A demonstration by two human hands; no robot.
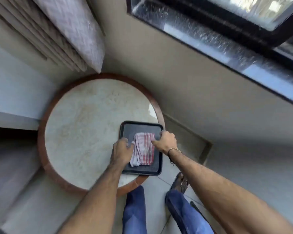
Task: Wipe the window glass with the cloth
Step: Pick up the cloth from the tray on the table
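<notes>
— Lying folded in the black tray [140, 126], the red-and-white striped cloth [144, 148], toward the tray's near half.

— Sitting where, that tray?

— Resting on the round stone-topped desk [85, 125], at its right-hand edge, nearest the wall. Overhanging the wooden rim a little at the near corner.

— And gripping?

— Pressing on the cloth's left edge, the left hand [122, 152], fingers curled over the fabric; grip narrow, bunching the cloth, though hard to tell whether pinching it or only touching. Reaching across the far right corner, the right hand [165, 141], fingers bent onto the cloth's upper right corner and the tray beside it. Grip there also narrow; unclear whether closing on cloth or tray rim. Wearing a thin bracelet [174, 149] at the wrist.

— Standing around all this?

— Hanging at upper left, pale curtains [69, 27], ending just above the desk's far edge. Running along the upper right, the dark-framed window glass [210, 36], speckled and streaked, well apart from the cloth. Lying between, a plain beige wall [159, 68]. Showing below, blue trousers [135, 211] and one sandalled foot [179, 182] on the tiled floor [156, 196], just beside the desk.

— Blocking anything?

— Covering the tray's left rim, the left forearm; blurring everything slightly.
</notes>
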